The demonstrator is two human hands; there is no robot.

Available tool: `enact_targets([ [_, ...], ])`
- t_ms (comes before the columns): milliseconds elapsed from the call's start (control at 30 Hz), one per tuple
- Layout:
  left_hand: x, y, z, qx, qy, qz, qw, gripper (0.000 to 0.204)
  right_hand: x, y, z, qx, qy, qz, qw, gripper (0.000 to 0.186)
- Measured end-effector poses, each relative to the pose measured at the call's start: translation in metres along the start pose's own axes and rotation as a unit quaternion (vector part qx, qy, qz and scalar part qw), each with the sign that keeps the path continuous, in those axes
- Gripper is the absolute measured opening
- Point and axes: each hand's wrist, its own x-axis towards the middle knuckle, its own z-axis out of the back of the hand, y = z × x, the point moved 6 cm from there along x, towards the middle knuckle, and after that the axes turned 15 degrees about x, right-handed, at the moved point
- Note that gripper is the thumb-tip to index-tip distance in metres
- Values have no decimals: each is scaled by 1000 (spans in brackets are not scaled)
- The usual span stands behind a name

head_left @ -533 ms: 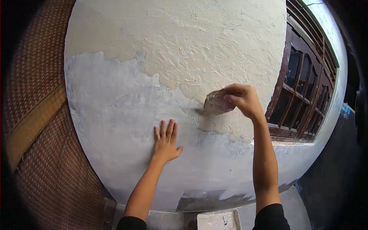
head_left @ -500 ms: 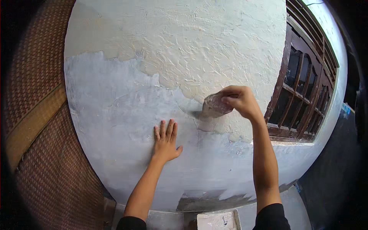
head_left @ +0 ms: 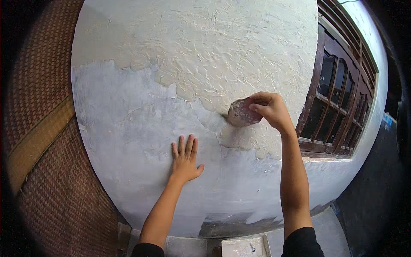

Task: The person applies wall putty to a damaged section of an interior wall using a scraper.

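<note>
In front of me is a wall point(head_left: 128, 180) with smooth pale-grey skim below and rough, ridged cream coating point(head_left: 205, 47) above. My left hand point(head_left: 185, 160) lies flat on the smooth grey part, fingers spread, with nothing in it. My right hand point(head_left: 269, 109) pinches a thin, flat putty scraper point(head_left: 242, 113) between thumb and fingers. Dried putty is smeared over the scraper's face. Its lower left edge is at the wall, by the border between the cream coating and the grey skim, and a shadow falls below it.
A white rectangular tray point(head_left: 246, 248) with pale putty stands at the bottom, cut off by the frame. A dark brown wooden window point(head_left: 332, 98) is set in the wall at right. Woven brown matting point(head_left: 55, 171) borders the left. Below, a dark grey patch point(head_left: 227, 225) shows on the wall.
My right hand has shifted slightly up, and the scraper is tilted a little differently, its smeared face more visible. My left hand stays flat on the wall.
</note>
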Motion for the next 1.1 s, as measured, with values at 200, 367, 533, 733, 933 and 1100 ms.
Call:
enact_targets([
  [200, -1, -2, 3, -1, -5, -2, 1000, 109, -1, -11, 5, -13, 2, 21, 1000, 23],
  [367, -3, -1, 3, -2, -15, -13, 1000, 114, -8, -11, -10, 7, 29, 17, 999, 23],
  [533, 1, -4, -1, -4, -12, -17, 1000, 112, -19, -20, 31, 44, -101, 56, 992, 21],
  [733, 0, 2, 0, 23, 0, -7, 1000, 110, -108, -65, 30, 236, -261, 28, 936, 15],
  [933, 0, -4, 0, 22, -21, -20, 999, 111, -173, -152, -37, 414, -385, -52, 823, 21],
  [1100, 2, -8, 3, 23, -20, -33, 999, 116, -171, -172, -56, 427, -406, -55, 806, 25],
])
